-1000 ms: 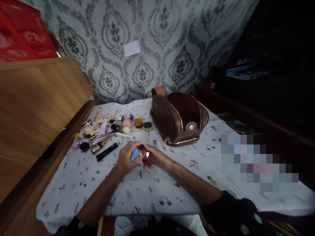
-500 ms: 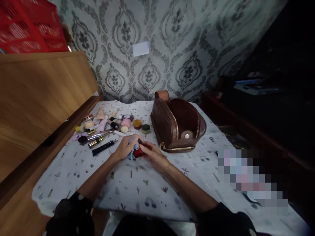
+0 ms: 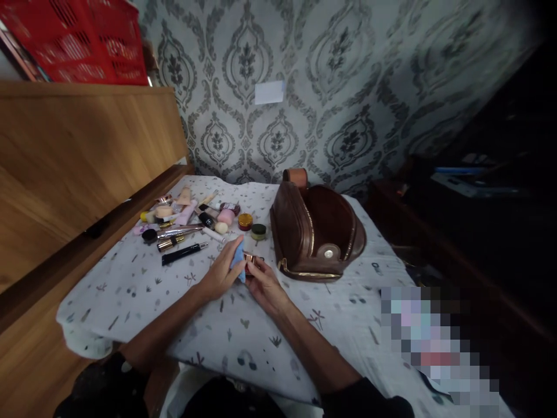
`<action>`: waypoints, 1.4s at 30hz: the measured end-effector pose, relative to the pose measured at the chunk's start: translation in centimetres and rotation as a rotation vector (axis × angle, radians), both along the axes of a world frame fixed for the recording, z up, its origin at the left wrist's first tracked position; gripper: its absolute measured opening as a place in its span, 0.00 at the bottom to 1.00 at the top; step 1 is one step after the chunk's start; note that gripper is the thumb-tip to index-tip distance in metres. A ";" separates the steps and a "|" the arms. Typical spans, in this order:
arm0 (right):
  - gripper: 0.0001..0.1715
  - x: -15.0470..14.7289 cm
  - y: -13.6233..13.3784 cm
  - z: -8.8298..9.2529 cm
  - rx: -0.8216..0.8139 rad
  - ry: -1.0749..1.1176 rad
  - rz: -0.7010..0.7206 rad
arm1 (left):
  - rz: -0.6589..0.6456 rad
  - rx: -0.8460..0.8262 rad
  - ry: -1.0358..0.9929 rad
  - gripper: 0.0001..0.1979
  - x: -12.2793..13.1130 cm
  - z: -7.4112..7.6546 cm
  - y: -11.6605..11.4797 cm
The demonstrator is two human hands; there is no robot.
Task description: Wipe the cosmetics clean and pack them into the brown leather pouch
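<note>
My left hand (image 3: pixel 223 271) is closed on a light blue cloth (image 3: pixel 238 260), pressed against a small dark red and gold cosmetic container (image 3: pixel 249 264). That container is in the fingers of my right hand (image 3: pixel 266 283), which cover much of it, so its exact kind is hidden. Just beyond my hands stand a gold-lidded round jar (image 3: pixel 245 221) and a dark green-lidded jar (image 3: pixel 258 231). To the right sits a brown leather toiletry bag (image 3: pixel 292 232), its top unzipped and gaping. A black tube (image 3: pixel 184 253) lies left of my left hand.
Several cosmetics and brushes lie clustered at the back left, among them a pink sponge (image 3: pixel 225 217) and a lavender tube (image 3: pixel 187 212). A wooden panel (image 3: pixel 87 133) borders the table's left side. A patterned white cloth (image 3: pixel 143 313) covers the table. Something pixelated (image 3: pixel 429 337) lies at right.
The container has been turned in my right fingers and shows more gold. The blue cloth now stands more upright along its left side. The whole view has shifted slightly left.
</note>
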State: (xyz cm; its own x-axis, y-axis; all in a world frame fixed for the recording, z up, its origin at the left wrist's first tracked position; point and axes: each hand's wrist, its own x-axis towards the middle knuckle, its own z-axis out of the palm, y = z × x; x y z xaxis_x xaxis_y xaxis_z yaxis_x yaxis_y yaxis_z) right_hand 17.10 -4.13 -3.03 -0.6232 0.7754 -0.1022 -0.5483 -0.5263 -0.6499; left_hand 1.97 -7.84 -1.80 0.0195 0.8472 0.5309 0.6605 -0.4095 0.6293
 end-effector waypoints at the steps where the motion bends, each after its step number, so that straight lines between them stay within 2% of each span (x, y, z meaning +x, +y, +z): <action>1: 0.21 0.0 -0.1 0.0 -0.007 0.003 -0.007 | -0.004 0.009 0.070 0.27 0.1 -0.2 -0.4; 4: 0.19 0.0 -0.2 0.0 -0.050 0.019 -0.023 | 0.001 0.099 0.244 0.27 0.1 -0.6 -1.2; 7: 0.18 0.1 -0.3 0.0 -0.126 0.062 -0.064 | -0.054 0.248 0.393 0.29 -0.1 -0.5 -1.8; 11: 0.17 0.5 0.0 -0.1 -0.190 0.100 -0.045 | -0.104 0.350 0.443 0.26 -0.5 -0.2 -2.6; 14: 0.21 0.8 0.2 -0.2 -0.202 0.098 0.039 | -0.017 0.299 0.329 0.19 -0.6 0.3 -3.0; 17: 0.25 0.9 0.2 -0.3 -0.187 0.108 0.083 | 0.185 0.130 0.109 0.17 -0.4 1.1 -2.6; 18: 0.26 0.9 0.1 -0.3 -0.174 0.116 0.086 | 0.202 0.068 0.052 0.18 -0.2 1.2 -2.4; 23: 0.23 1.1 0.0 -0.3 -0.110 0.126 0.069 | 0.011 -0.082 -0.039 0.29 0.5 1.3 -1.3; 28: 0.27 1.4 -0.1 -0.4 -0.068 0.067 0.178 | 0.101 -0.109 -0.129 0.18 0.6 1.7 -1.3; 30: 0.27 1.4 -0.2 -0.3 -0.052 0.069 0.181 | 0.157 -0.075 -0.126 0.15 0.8 2.0 -1.4; 34: 0.29 1.2 -0.4 0.0 0.018 0.054 0.093 | 0.211 0.017 -0.082 0.12 1.6 2.3 -1.7; 38: 0.29 0.8 -0.6 0.2 0.040 -0.037 -0.008 | 0.108 0.103 0.015 0.19 2.6 1.8 -2.5; 40: 0.26 0.6 -0.6 0.1 0.010 -0.030 -0.043 | 0.035 0.114 0.129 0.25 2.9 1.2 -2.7; 42: 0.23 0.5 -0.7 0.0 -0.030 -0.006 -0.050 | 0.016 0.137 0.254 0.29 3.0 0.5 -2.8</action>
State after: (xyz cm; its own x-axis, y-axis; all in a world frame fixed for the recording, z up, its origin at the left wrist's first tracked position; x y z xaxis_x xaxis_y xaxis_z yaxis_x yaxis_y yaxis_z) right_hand 17.57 -4.82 -2.99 -0.5831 0.8020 -0.1293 -0.5705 -0.5176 -0.6376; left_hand 5.00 -10.67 -1.26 0.1539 0.7695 0.6199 0.7970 -0.4675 0.3825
